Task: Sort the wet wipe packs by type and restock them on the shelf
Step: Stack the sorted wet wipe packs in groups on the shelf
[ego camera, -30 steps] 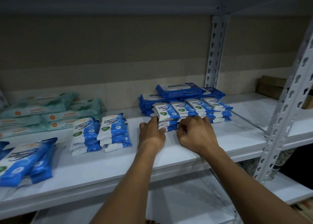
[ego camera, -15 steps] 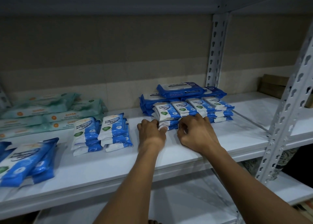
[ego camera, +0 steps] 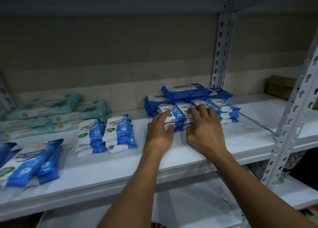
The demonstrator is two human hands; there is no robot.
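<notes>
A: What does the head view show?

B: Both hands reach onto a white shelf (ego camera: 223, 141). The left hand (ego camera: 159, 133) rests spread fingers on the small blue-and-white wipe packs (ego camera: 173, 114), thumb at their front edge. The right hand (ego camera: 204, 129) lies fingers loosely extended across the next stack.

A: Anything hidden?

B: The hands cover the lower packs. Dark blue packs (ego camera: 185, 91) sit behind; the green packs (ego camera: 51, 112) at left are dim and blurred.

Left hand (ego camera: 159, 133) and right hand (ego camera: 204, 131) touching small blue-white wipe packs (ego camera: 197, 114), white shelf (ego camera: 120, 162)
</notes>
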